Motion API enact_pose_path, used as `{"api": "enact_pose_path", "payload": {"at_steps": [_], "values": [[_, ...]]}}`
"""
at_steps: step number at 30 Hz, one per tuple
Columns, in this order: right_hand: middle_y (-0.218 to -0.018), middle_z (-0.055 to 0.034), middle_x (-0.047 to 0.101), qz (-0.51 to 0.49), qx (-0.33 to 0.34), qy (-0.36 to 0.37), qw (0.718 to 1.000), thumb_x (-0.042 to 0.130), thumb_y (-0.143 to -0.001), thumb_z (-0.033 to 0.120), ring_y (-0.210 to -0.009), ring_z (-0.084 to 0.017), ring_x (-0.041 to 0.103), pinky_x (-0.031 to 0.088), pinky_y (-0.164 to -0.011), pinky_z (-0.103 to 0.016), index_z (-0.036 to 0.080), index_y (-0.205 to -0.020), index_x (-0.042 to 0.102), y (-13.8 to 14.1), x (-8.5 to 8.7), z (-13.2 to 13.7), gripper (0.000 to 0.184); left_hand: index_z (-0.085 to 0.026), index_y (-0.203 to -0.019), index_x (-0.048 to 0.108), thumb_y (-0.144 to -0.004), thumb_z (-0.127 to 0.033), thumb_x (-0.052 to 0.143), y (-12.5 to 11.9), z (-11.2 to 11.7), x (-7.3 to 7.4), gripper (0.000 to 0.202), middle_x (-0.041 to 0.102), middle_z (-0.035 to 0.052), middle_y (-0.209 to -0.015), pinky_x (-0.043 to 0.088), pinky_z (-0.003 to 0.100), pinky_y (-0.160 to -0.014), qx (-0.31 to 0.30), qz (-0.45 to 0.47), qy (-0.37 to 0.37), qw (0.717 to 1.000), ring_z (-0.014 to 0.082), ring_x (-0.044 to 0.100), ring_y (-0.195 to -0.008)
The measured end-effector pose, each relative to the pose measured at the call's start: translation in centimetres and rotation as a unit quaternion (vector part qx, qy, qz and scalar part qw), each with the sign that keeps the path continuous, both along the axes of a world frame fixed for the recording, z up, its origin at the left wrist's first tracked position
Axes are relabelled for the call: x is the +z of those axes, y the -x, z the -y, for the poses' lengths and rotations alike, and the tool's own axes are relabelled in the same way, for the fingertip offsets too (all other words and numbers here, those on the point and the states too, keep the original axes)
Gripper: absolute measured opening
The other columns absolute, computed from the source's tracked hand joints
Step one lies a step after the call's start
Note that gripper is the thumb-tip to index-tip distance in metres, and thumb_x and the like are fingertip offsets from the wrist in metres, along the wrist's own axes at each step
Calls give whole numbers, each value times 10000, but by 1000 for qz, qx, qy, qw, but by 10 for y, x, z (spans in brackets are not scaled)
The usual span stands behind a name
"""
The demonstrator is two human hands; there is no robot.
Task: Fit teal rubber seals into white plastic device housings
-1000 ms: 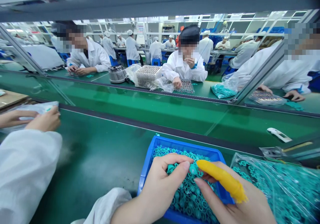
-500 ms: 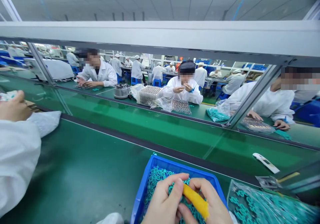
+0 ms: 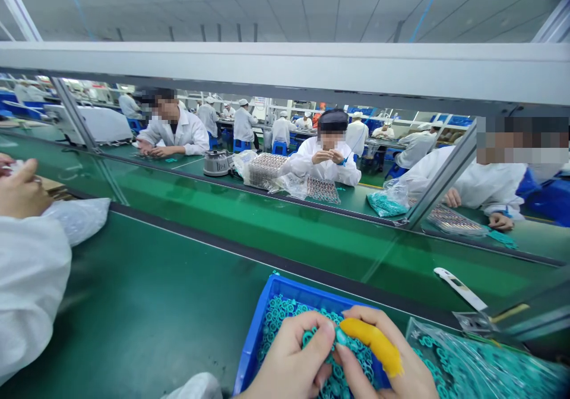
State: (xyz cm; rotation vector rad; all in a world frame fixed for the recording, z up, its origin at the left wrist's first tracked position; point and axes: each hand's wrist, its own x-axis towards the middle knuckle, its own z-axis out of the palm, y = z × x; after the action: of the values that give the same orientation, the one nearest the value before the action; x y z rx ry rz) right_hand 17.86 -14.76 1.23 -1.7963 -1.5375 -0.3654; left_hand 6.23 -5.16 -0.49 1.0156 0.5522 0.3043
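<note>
At 9 o'clock, a co-worker's hand (image 3: pixel 20 191) above a white sleeve (image 3: pixel 31 286). At 6 o'clock, a blue plastic bin (image 3: pixel 253 357) heaped with teal rings (image 3: pixel 278 328); left hand (image 3: pixel 289 360) nearly closed, pinching one ring (image 3: pixel 342 336) against the curled right hand (image 3: pixel 383 357), yellow finger cot (image 3: pixel 371 342) on its index finger. At 5 o'clock, a clear plastic bag (image 3: pixel 463 363) of more rings.

No lettering, label or number can be read anywhere in view; the white plastic handheld device (image 3: pixel 460 289) on the green conveyor belt (image 3: pixel 178 280) shows only a small dark panel, too small to make out.
</note>
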Motion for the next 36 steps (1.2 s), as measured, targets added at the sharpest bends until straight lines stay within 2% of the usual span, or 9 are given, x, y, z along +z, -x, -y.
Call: {"api": "enact_pose_path", "payload": {"at_steps": [5,9,15,17,20,23,27,31,36], "values": [[-879,-39,728,58,11,-8,998,584,-840,267,-764,-164,708,582,-694,-242,207,-959,605,-3,1,5,135,-137,-862,591,-592,-740,617,4,-2,8,661,499,-31,-613,181,192,-403,-7,19,-32,999,28,312,-429],[-853,-29,734,53,-1,-22,998,595,-849,309,-722,-158,708,584,-677,-238,209,-935,615,-3,4,3,134,-148,-710,556,-682,-665,610,7,-5,10,521,459,-36,-565,189,194,-418,0,8,-83,997,39,310,-451],[-847,-33,715,47,20,-33,998,582,-855,285,-714,-145,695,569,-642,-215,202,-959,601,0,9,1,134,-163,-674,537,-751,-610,578,8,-8,11,455,317,-82,-446,222,202,-430,-4,19,-123,992,52,272,-423],[-847,-27,698,39,41,-14,998,576,-851,240,-730,-135,684,558,-633,-204,209,-966,590,-1,12,1,119,-160,-679,538,-771,-590,563,9,-8,10,440,369,-68,-481,237,204,-440,-11,23,-123,992,51,284,-431],[-863,-34,666,40,47,4,998,565,-841,212,-763,-144,668,553,-652,-227,212,-966,577,-5,14,1,125,-158,-840,581,-816,-513,531,8,-7,7,360,539,-10,-650,336,218,-509,21,12,-157,987,74,399,-502],[-951,-75,641,40,24,6,999,566,-840,245,-851,-175,655,556,-690,-265,192,-1035,556,-7,13,0,202,-179,-1155,544,-837,-375,522,7,-5,1,374,632,52,-860,427,303,-771,72,-44,-290,953,167,552,-781],[-832,-24,642,2,91,81,993,545,-848,197,-749,-143,647,543,-627,-237,218,-910,588,2,11,-2,79,-158,-1403,365,-807,-223,481,8,-3,-10,611,650,112,-1029,434,370,-860,-9,-59,-417,907,241,572,-933],[-720,-4,645,-17,127,106,986,496,-875,175,-641,-126,638,524,-568,-222,212,-753,584,8,15,-3,155,-145,-1445,299,-767,-166,469,13,-3,-8,699,622,130,-1123,446,366,-891,-52,-22,-449,892,244,580,-973],[-692,-5,650,13,116,47,992,461,-912,227,-610,-121,642,516,-551,-207,218,-790,576,-2,23,4,168,-194,-1242,583,-787,-319,567,18,-4,9,472,644,107,-1059,425,382,-928,-40,-22,-377,925,257,571,-1008]]}}
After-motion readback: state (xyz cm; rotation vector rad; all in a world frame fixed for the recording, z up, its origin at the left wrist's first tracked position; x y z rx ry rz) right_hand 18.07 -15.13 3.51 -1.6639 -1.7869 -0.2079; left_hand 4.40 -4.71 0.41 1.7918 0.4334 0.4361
